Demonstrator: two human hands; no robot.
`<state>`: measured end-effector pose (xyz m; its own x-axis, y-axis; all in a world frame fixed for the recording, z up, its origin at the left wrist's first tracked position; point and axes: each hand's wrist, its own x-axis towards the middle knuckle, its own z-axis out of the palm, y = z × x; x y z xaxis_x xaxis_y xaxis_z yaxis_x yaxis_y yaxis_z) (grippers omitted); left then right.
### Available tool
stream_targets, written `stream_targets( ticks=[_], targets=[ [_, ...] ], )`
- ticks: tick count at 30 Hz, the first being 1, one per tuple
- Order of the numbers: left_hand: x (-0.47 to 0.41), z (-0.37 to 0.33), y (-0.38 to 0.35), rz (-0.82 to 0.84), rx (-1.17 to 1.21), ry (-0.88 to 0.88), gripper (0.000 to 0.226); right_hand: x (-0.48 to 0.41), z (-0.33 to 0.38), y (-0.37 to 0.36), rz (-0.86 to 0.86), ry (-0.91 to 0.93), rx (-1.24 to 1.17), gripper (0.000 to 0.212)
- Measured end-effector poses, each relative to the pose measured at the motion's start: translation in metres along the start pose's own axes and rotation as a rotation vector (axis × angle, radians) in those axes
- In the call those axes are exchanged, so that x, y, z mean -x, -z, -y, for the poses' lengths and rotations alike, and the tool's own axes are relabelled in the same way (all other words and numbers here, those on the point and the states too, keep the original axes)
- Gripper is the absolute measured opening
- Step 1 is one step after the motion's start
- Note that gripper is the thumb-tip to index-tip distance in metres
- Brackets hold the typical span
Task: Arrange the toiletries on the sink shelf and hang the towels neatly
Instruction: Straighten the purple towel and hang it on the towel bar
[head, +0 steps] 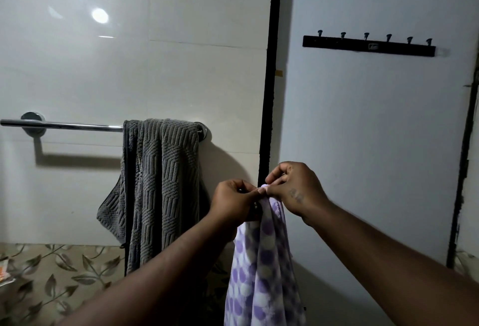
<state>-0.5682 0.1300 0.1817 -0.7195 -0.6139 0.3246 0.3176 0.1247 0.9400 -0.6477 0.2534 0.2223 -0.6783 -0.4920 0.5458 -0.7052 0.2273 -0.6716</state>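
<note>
Two bare forearms reach in from the near edge and meet in the middle of the view. From them a lilac-and-white spotted towel (261, 274) hangs straight down, its long axis vertical, bunched narrow at the top and spreading wider as it falls out of view at the bottom. The forearms hide part of its upper left edge.

The left hand (233, 200) and right hand (295, 191) touch at the fingertips. Both have curled fingers pinching the gathered top of the towel.

Just behind the hands a black door frame (269, 92) runs up the wall. Left of it, a grey ribbed towel (160, 183) is draped over the right end of a chrome towel rail (64, 125), hanging vertically with one corner sagging left. Leaf-patterned tiles (64, 274) run below, at the lower left.

Right of the frame is a pale door (375, 144). High on it sits a dark hook rack (368, 47) with six pegs, well above the hands.
</note>
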Motion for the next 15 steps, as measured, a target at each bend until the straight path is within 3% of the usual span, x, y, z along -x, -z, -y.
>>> stream_targets(
  ticks=[11, 15],
  targets=[
    [-0.003, 0.006, -0.005, 0.023, -0.080, -0.049, 0.019, 0.016, -0.012, -0.008, 0.045, 0.117, 0.089, 0.005],
    [-0.002, 0.009, -0.004, 0.055, -0.065, -0.058, 0.006, 0.013, -0.016, -0.002, 0.063, 0.087, -0.002, 0.015]
  ],
)
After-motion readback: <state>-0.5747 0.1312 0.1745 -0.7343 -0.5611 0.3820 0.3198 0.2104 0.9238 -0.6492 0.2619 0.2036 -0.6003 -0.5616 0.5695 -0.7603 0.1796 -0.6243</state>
